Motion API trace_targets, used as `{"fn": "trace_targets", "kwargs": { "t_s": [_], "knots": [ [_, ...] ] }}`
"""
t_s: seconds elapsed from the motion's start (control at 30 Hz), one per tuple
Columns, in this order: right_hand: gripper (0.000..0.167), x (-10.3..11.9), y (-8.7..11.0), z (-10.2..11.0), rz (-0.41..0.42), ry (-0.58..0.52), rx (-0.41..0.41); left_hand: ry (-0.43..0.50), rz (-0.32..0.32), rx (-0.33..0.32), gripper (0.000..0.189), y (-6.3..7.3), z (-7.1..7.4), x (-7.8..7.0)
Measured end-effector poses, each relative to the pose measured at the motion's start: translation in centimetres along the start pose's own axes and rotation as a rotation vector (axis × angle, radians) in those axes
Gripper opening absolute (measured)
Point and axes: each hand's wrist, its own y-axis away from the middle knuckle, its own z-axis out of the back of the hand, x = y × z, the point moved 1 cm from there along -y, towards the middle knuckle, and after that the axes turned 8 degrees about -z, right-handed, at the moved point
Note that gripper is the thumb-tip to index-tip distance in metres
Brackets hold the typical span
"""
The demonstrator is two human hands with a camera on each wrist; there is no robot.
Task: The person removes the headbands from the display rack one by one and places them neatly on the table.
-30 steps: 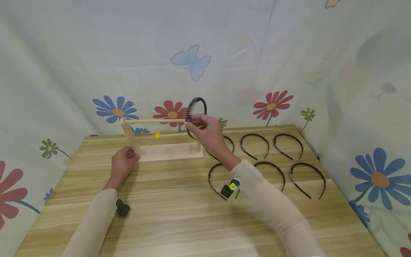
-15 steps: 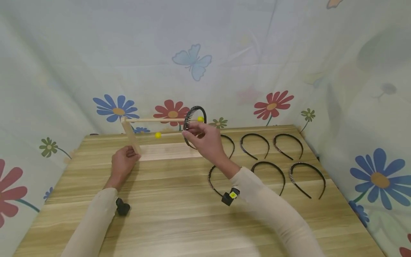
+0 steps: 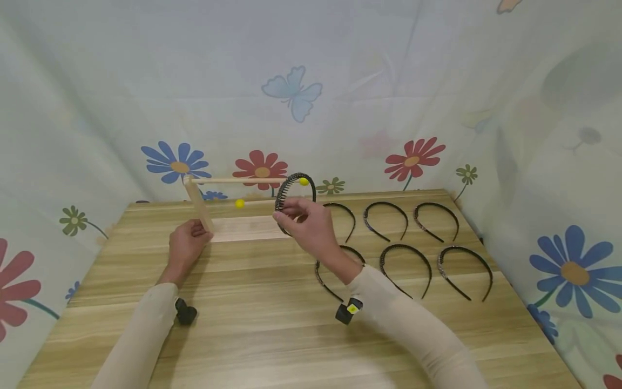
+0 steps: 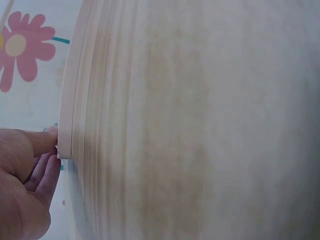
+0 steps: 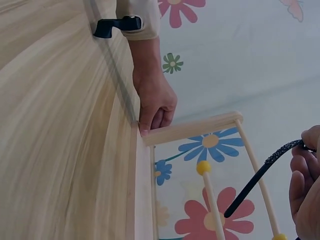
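My left hand [image 3: 187, 246] grips the left end of a pale wooden rack [image 3: 245, 229], thumb and fingers at the base's corner beside its upright. The rack carries an upper rod [image 3: 228, 181] tipped with a yellow ball [image 3: 303, 181] and a lower rod with another yellow ball [image 3: 240, 203]. My right hand [image 3: 313, 224] pinches a black toothed headband [image 3: 282, 195] by its sparkly side, thumb against fingers. Held upright, the headband overlaps the upper rod's tip in the head view; one free end [image 5: 240, 197] shows in the right wrist view. The right hand hides the base's right end.
Several black headbands, such as this one [image 3: 405, 246], lie in two rows on the right of the wooden table [image 3: 252, 324]. A flowered cloth backdrop [image 3: 218, 108] rises behind the table. Each wrist wears a small black camera [image 3: 186, 312].
My right hand has lowered the headband and drawn it slightly nearer. The upper rod's yellow tip, hidden a second ago, now shows inside the loop. My left hand has stayed on the rack.
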Motion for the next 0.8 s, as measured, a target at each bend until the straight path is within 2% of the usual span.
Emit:
{"fn": "trace_targets", "kwargs": {
  "t_s": [0.33,0.6,0.8],
  "knots": [
    [0.022,-0.4,1.5,-1.1,-0.038,-0.063,0.015,-0.021,0.005,-0.005,0.04,0.0,0.0,-0.2],
    [0.021,-0.7,2.7,-2.2,-0.144,-0.075,0.048,-0.026,0.005,-0.003,0.04,0.0,0.0,-0.2],
    [0.023,-1.4,3.4,-2.9,-0.192,-0.05,0.047,-0.014,0.014,0.001,0.04,-0.1,0.0,-0.1]
  ]
}}
